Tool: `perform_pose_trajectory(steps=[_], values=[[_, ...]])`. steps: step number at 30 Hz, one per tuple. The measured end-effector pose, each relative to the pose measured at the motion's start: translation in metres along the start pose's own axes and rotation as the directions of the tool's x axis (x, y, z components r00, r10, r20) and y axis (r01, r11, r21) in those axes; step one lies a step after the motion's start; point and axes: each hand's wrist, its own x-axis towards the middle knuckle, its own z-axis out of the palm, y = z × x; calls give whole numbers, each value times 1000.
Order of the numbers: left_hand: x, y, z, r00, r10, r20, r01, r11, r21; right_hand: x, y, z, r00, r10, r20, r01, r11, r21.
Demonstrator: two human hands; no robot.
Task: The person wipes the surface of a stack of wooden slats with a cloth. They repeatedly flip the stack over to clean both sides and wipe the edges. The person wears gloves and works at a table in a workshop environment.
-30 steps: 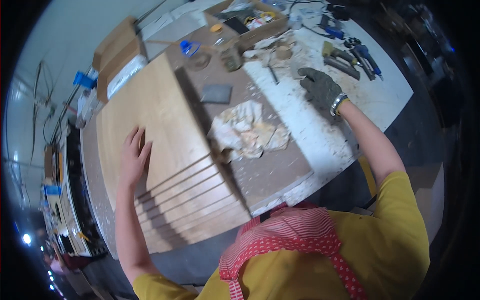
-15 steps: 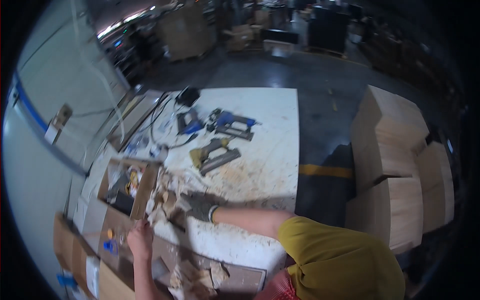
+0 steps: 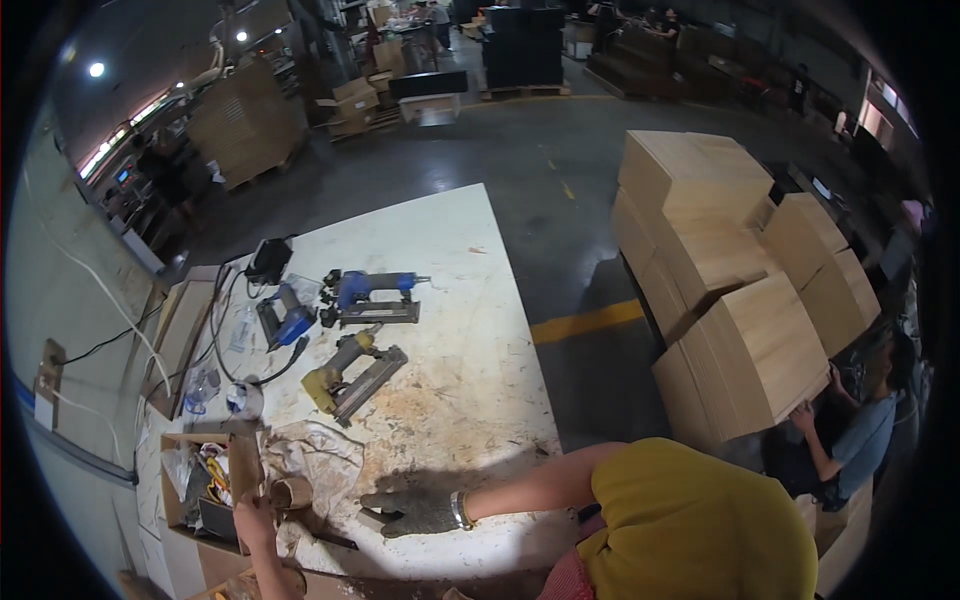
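My bare left hand (image 3: pixel 254 522) is closed at the near right wall of an open cardboard box (image 3: pixel 243 466), its fingers curled on the edge. Small tools and plastic bits lie in that box. On my right hand (image 3: pixel 425 511) is a dark grey glove; it rests low over the white tabletop, with a small greyish block-like piece (image 3: pixel 374 520) at the fingertips. Between the hands are a crumpled stained cloth (image 3: pixel 318 455) and a brown roll (image 3: pixel 291 492). Farther up the table lie a yellow-grey nail gun (image 3: pixel 352 378), a blue nail gun (image 3: pixel 372 296) and another blue tool (image 3: pixel 287 318).
A black device (image 3: pixel 268 262) with cables stands at the table's far left. Stacked wooden panels (image 3: pixel 715 275) rise beyond the right edge, where another person (image 3: pixel 865 425) touches them. A wall (image 3: pixel 70 310) runs along the left.
The view has swung to the right and up, bringing the other person into sight. My right hand has shifted back from the cloth; my left hand stays by the box.
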Motion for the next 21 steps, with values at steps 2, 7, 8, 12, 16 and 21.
perform_pose_trajectory(steps=[2, 7, 8, 12, 16, 21], values=[[4, 26, -4, 999, 48, 14, -48, 999, 1, 11, 22, 18, 991, -73, -112, 92, 980, 175], [-18, 48, -28, 995, 63, 72, -65, 997, 33, 24, 11, 16, 996, -61, -61, 80, 919, 387], [-22, 54, -33, 998, 27, 61, -29, 998, 47, 27, 8, 17, 996, -82, -44, 93, 888, 450], [-27, 68, -45, 999, -21, 39, 23, 999, -40, 58, 27, 5, 951, -258, -170, 208, 942, -264], [-36, 46, -26, 951, -272, -148, 195, 896, -398, 96, 36, -26, 698, -712, -71, 462, 524, -715], [-58, 46, -21, 838, -543, 55, 318, 404, -857, 143, 5, -33, 928, -363, -80, 330, 905, -267]])
